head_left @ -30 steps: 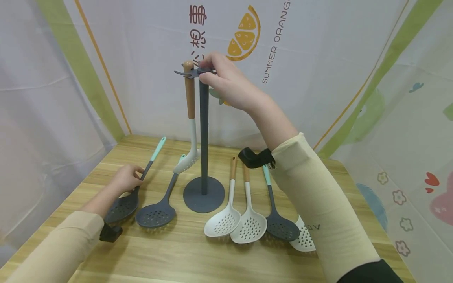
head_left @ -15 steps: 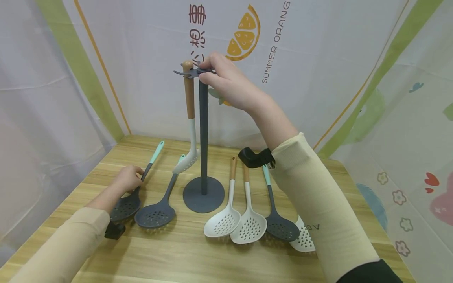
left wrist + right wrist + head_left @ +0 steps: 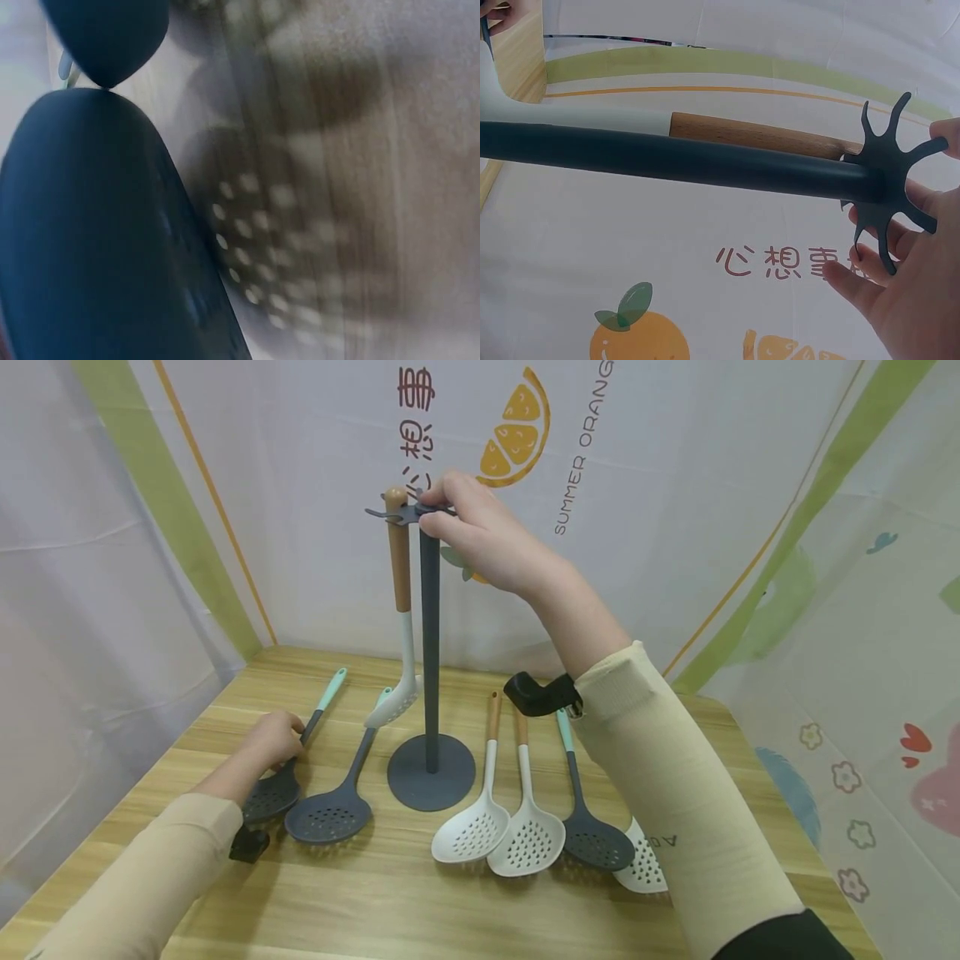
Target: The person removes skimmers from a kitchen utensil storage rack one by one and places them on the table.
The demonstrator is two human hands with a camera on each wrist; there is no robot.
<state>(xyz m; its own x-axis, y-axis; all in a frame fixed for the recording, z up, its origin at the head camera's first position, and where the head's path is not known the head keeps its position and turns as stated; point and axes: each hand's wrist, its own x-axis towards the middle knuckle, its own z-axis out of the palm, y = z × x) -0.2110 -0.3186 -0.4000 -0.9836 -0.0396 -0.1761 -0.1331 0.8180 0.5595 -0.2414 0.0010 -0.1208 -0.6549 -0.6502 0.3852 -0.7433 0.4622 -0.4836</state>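
Note:
My left hand (image 3: 272, 742) grips a dark grey skimmer (image 3: 272, 795) by the lower part of its mint-tipped handle, its perforated head low over the table at the left. Beside it lies another dark skimmer (image 3: 327, 817). At the top of a dark utensil stand (image 3: 431, 643), my right hand (image 3: 487, 537) holds the ring of hooks (image 3: 889, 172) between thumb and fingers. From one hook hangs a white skimmer (image 3: 401, 564) with a wooden handle. In the left wrist view a dark skimmer head (image 3: 97, 225) fills the left side; which one it is I cannot tell.
Right of the stand's round base, two white skimmers (image 3: 472, 833) (image 3: 527, 843) with wooden handles lie close together. A dark skimmer (image 3: 597, 843) partly covers another white one (image 3: 645, 864), itself partly behind the right sleeve. A printed curtain (image 3: 315, 527) hangs behind the wooden table (image 3: 360, 906).
The left hand's skimmer has shifted slightly toward me and to the right, its handle tip now lower in the head view. The right hand keeps its hold on the stand.

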